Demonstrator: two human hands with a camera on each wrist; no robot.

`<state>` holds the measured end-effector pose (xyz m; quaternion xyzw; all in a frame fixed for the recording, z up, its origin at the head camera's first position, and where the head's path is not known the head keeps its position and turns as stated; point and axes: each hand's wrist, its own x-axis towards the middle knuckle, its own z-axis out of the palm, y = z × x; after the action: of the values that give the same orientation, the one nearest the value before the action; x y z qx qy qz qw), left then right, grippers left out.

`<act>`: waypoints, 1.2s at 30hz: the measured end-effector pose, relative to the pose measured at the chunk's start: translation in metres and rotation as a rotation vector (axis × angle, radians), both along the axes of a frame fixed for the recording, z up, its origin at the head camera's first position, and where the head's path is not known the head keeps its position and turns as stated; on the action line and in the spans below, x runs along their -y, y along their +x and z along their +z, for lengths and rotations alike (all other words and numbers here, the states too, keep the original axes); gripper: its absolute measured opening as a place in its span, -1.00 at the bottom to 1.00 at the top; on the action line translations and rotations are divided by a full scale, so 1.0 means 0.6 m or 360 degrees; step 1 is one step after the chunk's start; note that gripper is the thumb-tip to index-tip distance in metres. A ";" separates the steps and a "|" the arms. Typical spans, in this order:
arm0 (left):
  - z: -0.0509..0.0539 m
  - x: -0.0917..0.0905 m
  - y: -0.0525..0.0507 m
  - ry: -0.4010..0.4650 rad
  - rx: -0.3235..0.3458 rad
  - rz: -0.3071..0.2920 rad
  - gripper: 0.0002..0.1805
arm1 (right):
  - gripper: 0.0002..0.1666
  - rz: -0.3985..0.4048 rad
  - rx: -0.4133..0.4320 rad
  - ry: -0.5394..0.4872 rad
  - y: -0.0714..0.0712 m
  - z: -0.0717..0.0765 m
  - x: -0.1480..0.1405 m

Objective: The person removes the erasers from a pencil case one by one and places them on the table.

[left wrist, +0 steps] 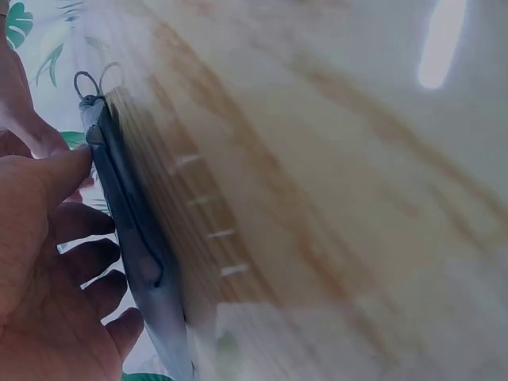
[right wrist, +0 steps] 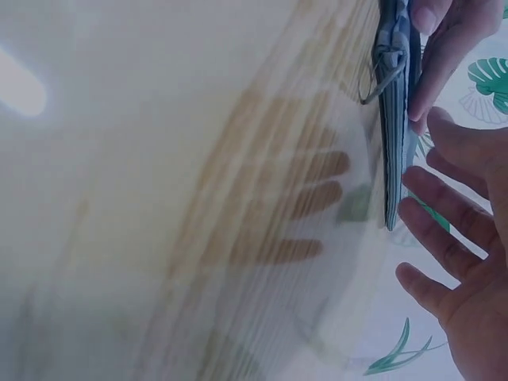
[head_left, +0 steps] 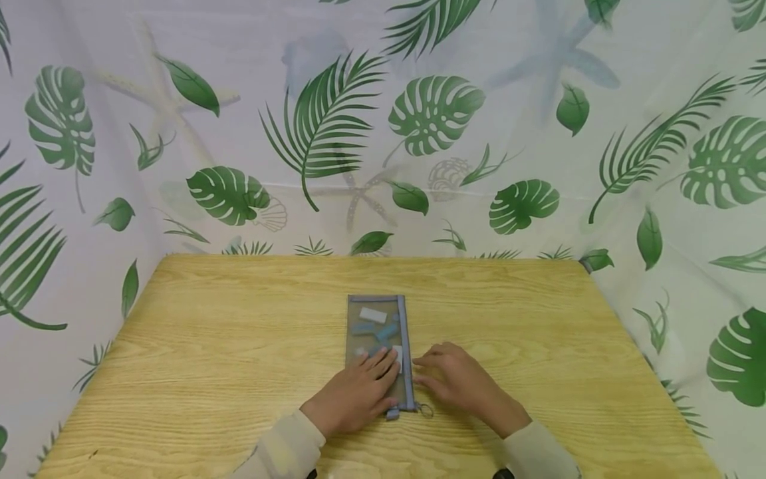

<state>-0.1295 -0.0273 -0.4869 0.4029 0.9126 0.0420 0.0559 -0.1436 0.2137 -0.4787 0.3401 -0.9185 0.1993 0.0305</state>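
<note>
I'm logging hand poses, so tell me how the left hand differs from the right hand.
The left hand rests over the pouch; the right hand is beside its zippered edge. The left hand's fingers point forward and rightward; the right hand's point leftward, towards the pouch. Both are bare, with pale sleeves at the wrists.

Leaf-printed white sheeting (head_left: pixel 371 156) around a wood-grained table (head_left: pixel 239 313) (yellowish, glossy).
</note>
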 end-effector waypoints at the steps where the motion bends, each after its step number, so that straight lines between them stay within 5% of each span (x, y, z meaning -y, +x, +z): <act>1: 0.000 0.000 0.001 -0.0001 0.0002 -0.0004 -0.34 | -0.69 0.0012 0.0017 -0.0005 0.002 0.001 -0.001; 14: -0.005 0.003 -0.002 0.0006 0.0013 0.0017 -0.34 | -0.65 0.0166 0.0275 -0.0094 0.031 0.006 -0.019; 25: -0.008 0.004 -0.002 0.0028 0.0076 0.0072 -0.27 | -0.72 0.0192 0.0249 -0.0024 0.044 -0.002 -0.025; 36: -0.004 0.004 -0.002 -0.0013 0.0003 0.0061 -0.24 | -0.87 0.0211 0.0217 -0.0059 0.046 -0.007 -0.024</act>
<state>-0.1309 -0.0298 -0.4890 0.3850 0.9202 0.0399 0.0576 -0.1161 0.2282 -0.4826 0.3851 -0.8901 0.2405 -0.0390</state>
